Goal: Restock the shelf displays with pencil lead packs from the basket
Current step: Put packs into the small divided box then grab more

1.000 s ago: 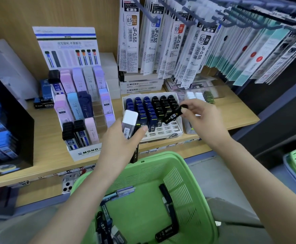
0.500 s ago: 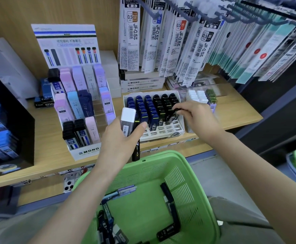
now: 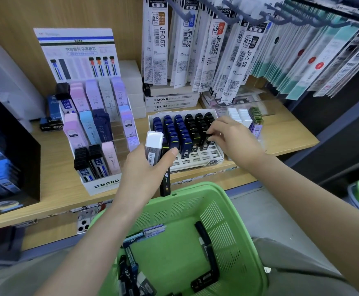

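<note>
**Both hands at the lead tray, basket waiting below**

The left hand (image 3: pixel 144 174) hovers over the near edge of the wooden shelf (image 3: pixel 52 167), between the two displays. Its thumb and fingers pinch two packs together: a white-capped pack (image 3: pixel 153 144) standing upright, and a slim black pack (image 3: pixel 165 180) that hangs below the thumb toward the basket rim.

The right hand (image 3: pixel 234 139) reaches in from the right over the white tray (image 3: pixel 197 165). Its fingertips (image 3: pixel 209 130) are curled down and close together on the black packs (image 3: pixel 197 127) in the tray's right rows. From here I cannot tell whether they grip one or only press on it. The blue packs (image 3: pixel 170 129) fill the tray's left rows, and the nearest slots show bare white grid.

The green basket (image 3: pixel 227 195) sits just below the shelf edge, near the person. Loose packs (image 3: pixel 205 278) lie flat on its floor, some along the right wall and some bunched at the near left.

Left of the tray stands the MONO stand (image 3: pixel 103 184) with pastel and dark packs in tiers. Refill cards (image 3: pixel 217 52) hang from hooks above the far side of the shelf.
</note>
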The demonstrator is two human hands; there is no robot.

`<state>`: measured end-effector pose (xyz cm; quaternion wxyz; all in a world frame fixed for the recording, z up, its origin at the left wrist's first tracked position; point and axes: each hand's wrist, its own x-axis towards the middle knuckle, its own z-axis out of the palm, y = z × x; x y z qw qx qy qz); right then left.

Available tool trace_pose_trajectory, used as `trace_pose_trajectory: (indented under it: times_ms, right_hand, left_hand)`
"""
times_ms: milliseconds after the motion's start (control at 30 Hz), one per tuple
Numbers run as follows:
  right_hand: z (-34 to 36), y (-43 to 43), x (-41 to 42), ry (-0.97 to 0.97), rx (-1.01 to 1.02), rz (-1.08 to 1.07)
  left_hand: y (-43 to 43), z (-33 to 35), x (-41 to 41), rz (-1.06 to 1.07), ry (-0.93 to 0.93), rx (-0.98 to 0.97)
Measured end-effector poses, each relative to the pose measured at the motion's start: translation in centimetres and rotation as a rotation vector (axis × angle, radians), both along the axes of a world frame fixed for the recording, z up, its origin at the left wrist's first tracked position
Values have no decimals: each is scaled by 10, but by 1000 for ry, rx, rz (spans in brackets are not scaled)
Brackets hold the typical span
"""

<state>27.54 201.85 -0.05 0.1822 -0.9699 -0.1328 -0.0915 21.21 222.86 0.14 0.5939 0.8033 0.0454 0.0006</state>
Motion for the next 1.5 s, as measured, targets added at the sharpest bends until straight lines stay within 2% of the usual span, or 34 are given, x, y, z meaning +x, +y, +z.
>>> trace_pose_trajectory:
  times_ms: [200, 300, 467, 533, 700, 867, 933, 1100, 1233, 1500]
  right_hand:
    - [-5, 0, -3, -22, -1, -44]
    - [0, 17, -24, -37, 301, -88]
    - [1, 57, -69, 481, 685, 93]
    - [-1, 68, -75, 552, 782, 131]
    - [1, 73, -76, 568, 891, 73]
    - [13, 41, -60, 425, 993, -90]
    - [16, 25, -51, 344, 955, -157]
    - [7, -2, -33, 139, 591, -261]
    - [2, -10, -23, 59, 497, -277]
    - [-8, -19, -9, 111, 287, -176]
  left_hand:
    - [1, 1, 2, 13, 85, -121]
    - [1, 1, 2, 35, 140, -198]
    - [-2, 1, 1, 54, 116, -226]
    - [-4, 1, 0, 67, 101, -216]
    - [-3, 1, -3, -1, 84, -165]
    - [-1, -1, 0, -36, 226, -208]
    - [-1, -1, 1, -19, 270, -238]
    - [-3, 1, 1, 2, 257, -253]
    - [-3, 1, 1, 10, 254, -252]
    - [-3, -1, 1, 5, 265, -257]
